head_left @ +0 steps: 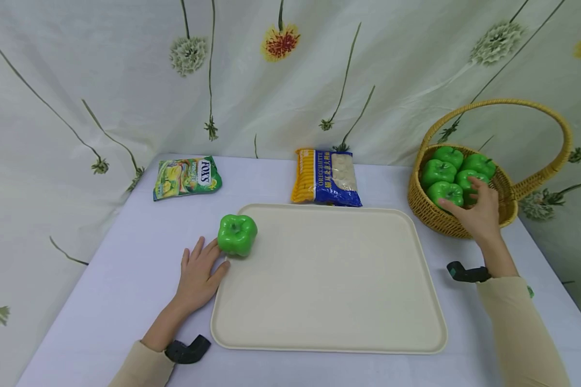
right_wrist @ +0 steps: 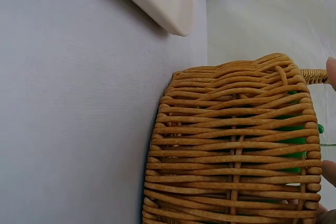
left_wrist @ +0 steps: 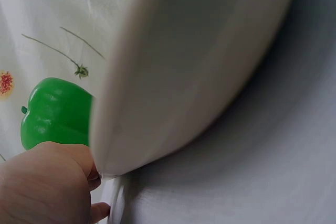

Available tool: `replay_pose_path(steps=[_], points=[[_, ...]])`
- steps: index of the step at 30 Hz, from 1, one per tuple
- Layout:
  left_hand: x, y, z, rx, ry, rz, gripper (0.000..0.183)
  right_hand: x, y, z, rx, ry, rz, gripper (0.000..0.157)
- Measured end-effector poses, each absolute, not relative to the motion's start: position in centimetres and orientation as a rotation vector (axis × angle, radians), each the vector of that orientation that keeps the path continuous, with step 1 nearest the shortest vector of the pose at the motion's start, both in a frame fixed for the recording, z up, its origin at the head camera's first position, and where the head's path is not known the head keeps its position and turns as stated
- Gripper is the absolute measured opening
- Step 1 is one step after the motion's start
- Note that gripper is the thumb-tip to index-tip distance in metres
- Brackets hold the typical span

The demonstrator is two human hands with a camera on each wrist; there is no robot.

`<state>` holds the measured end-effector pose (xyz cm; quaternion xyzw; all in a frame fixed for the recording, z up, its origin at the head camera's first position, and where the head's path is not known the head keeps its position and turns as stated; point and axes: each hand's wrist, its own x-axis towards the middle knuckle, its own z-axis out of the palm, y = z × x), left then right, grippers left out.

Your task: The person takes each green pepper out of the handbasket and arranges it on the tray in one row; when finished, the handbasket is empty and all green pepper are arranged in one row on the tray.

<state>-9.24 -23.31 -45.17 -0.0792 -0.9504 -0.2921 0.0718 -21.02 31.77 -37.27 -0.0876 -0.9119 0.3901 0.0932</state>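
A green bell pepper (head_left: 237, 235) sits on the upper left corner of the cream tray (head_left: 329, 279). At that corner my left hand (head_left: 198, 274) lies with fingers spread, fingertips beside the pepper and thumb at the tray's rim. In the left wrist view, the tray's raised edge (left_wrist: 157, 87) partly covers the same pepper (left_wrist: 58, 114). My right hand (head_left: 479, 209) reaches into a wicker basket (head_left: 436, 217) at the right, thumb and fingers apart over a green bell pepper (head_left: 468, 181). Several more peppers lie beside it. The right wrist view shows mostly the basket's woven side (right_wrist: 236, 150).
Behind the tray lie a blue and yellow pasta bag (head_left: 325, 178) and, farther left, a green candy bag (head_left: 188, 178). The basket's tall handle (head_left: 508, 102) arches above it. A flowered cloth (head_left: 252, 80) hangs along the back of the white table (head_left: 126, 258).
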Motion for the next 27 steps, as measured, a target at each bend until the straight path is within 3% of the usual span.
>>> replay_pose_path(steps=[10,27], points=[[-9.19,-23.42,-45.37,-0.24,-2.856,-0.872,0.047,-21.51,31.61,-37.59,-0.252,-2.82,1.043,0.097],[-9.21,-23.38,-45.29,-0.237,-2.86,-0.869,0.048,-21.69,31.81,-37.49,-0.225,-2.924,0.941,0.09]])
